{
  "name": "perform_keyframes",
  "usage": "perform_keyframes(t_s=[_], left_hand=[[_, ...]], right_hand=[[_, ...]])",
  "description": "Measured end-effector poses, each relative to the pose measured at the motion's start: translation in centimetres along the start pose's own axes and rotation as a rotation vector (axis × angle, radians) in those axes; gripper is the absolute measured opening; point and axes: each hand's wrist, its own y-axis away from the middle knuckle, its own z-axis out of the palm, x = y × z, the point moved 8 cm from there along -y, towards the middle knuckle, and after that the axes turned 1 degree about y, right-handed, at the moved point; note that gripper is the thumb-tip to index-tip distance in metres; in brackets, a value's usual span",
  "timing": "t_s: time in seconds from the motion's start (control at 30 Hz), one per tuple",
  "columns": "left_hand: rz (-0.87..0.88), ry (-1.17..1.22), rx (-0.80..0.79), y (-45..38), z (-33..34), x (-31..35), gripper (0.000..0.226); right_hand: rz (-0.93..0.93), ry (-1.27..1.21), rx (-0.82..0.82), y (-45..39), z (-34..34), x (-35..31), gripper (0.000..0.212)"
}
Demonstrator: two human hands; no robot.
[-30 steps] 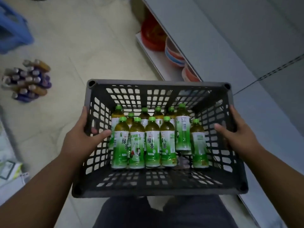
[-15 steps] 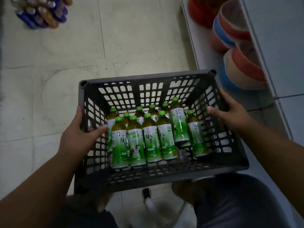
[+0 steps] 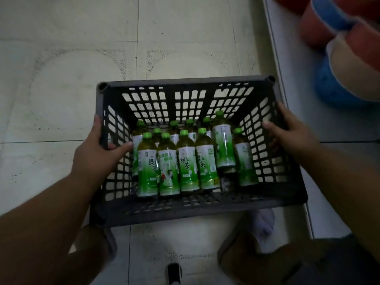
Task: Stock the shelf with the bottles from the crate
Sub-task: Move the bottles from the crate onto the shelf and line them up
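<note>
While I gripped the crate point(image 3: 197, 204) by its side walls, left hand point(image 3: 96, 155) and right hand point(image 3: 292, 136) each closed on the plastic lattice, no stocking had begun. All bottles point(image 3: 188, 167) stood inside, grouped toward the near wall: green caps, green-and-white labels, amber liquid. The shelf point(image 3: 292, 83) lay just beside the crate, unfilled there.

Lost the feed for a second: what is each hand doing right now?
Left hand: closed on the left wall of the crate, thumb inside.
Right hand: closed on the crate's right wall.
</note>
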Motion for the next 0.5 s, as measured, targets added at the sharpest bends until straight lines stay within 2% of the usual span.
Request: perform_keyframes(t_s=[0.13,0.23,0.33,0.4,0.43,0.5], left_hand=[[0.118,-0.198,-0.02,-0.5,0.0,0.6,0.12],[0.188,-0.44,-0.049,0.8,0.2,0.7,0.126],[0.277,-0.551,0.005,1.3,0.0,1.4,0.12],[0.277,-0.535,-0.005,1.2,0.2,1.6,0.116],[0.278,-0.526,-0.009,1.2,0.3,1.5,0.115],[0.281,-0.518,-0.012,1.1,0.3,1.1,0.115]], right_hand=[[-0.026,0.125,0.048,-0.1,0.8,-0.5,0.081],[0.0,0.524,0.158,-0.1,1.5,-1.1,0.102],[-0.057,0.894,0.246,0.2,3.9,-3.3,0.103],[-0.157,1.081,0.182,0.5,7.3,-4.7,0.098],[-0.224,1.099,0.109,0.7,9.7,-5.4,0.091],[-0.28,0.937,-0.083,1.0,14.7,-6.4,0.079]])
